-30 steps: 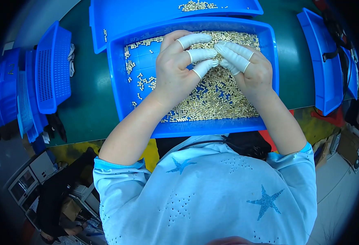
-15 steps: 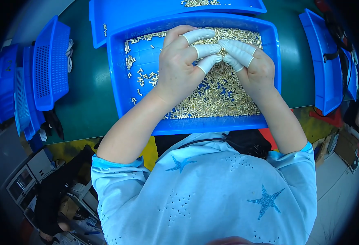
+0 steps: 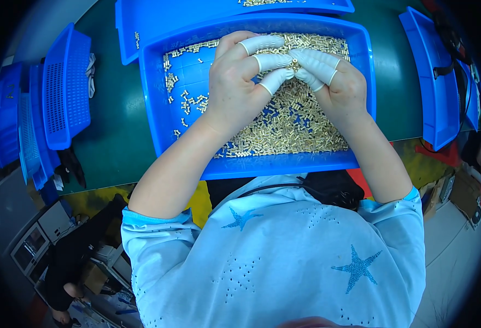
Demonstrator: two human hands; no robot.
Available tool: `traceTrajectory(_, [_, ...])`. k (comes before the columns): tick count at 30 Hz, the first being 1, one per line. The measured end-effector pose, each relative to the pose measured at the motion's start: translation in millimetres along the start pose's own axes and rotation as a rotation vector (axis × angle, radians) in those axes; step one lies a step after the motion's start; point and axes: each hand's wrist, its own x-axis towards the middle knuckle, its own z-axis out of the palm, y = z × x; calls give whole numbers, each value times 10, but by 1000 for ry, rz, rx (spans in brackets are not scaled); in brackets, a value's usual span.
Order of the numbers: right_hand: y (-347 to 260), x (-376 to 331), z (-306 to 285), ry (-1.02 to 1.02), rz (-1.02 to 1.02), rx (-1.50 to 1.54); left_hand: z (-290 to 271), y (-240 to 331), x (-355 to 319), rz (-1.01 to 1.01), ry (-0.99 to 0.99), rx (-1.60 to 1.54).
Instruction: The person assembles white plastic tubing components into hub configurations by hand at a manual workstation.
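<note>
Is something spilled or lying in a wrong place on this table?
Nothing stands out. The small brass parts stay inside the blue tray; both hands, fingertips in white cots, meet over them.

I see a shiny blue plastic tray (image 3: 153, 109). The little gold pins (image 3: 289, 126) look like metal. White rubbery covers (image 3: 268, 61) look smooth.

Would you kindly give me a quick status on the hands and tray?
Left hand and right hand fingertips together over blue tray. Small brass parts beneath. Nothing obstructing.
</note>
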Motion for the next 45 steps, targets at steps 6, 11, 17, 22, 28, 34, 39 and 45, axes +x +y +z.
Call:
traceTrajectory(6, [-7,2,-3,18,2,5,9,-5,-6,-12,-16,-23])
traceTrajectory(11, [-13,5,-36,19,-30,-12,11,-3,-3,-6,-16,-27])
traceTrajectory(17, [-26,21,-65,28,-65,-58,11,-7,10,43,11,-29])
traceTrajectory(22, [-60,35,-72,45,-29,-43,6,-23,20,67,8,-41])
traceTrajectory(28, [-40,17,-93,9,-62,-50,9,-21,23,78,14,-40])
traceTrajectory(34, [-38,14,-98,-5,-53,-56,54,-49,9,47,45,-92])
traceTrajectory(39, [-21,10,-60,51,-37,-33,51,-10,2,18,40,-148])
traceTrajectory(45, [-57,46,-146,82,-107,-29,5,122,-2,-22,24,-193])
